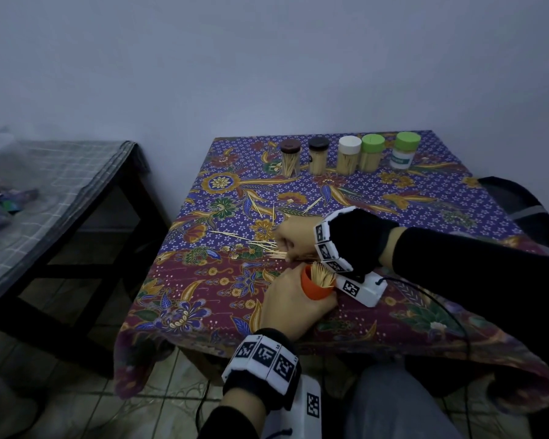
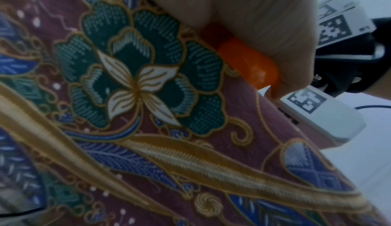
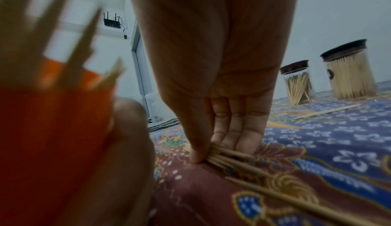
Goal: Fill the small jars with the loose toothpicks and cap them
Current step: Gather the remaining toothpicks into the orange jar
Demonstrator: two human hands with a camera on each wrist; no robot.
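My left hand (image 1: pixel 293 299) grips an open orange jar (image 1: pixel 316 285) standing on the patterned tablecloth (image 1: pixel 222 289), with toothpick tips sticking out of its mouth. The same orange jar (image 2: pixel 249 60) shows under my palm in the left wrist view, and blurred at the left as the orange jar (image 3: pixel 52 121) in the right wrist view. Just beyond it my right hand (image 1: pixel 290 240) reaches down and pinches a small bundle of loose toothpicks (image 3: pixel 232 157) between thumb and fingers on the cloth. More loose toothpicks (image 1: pixel 251 239) lie scattered to its left.
Several capped jars filled with toothpicks stand in a row at the table's far edge: brown lid (image 1: pixel 290 158), black lid (image 1: pixel 318 155), white lid (image 1: pixel 349 153), two green lids (image 1: pixel 373 152). A bench (image 1: pixel 61 191) with checked cloth stands left; a dark chair (image 1: pixel 517 204) right.
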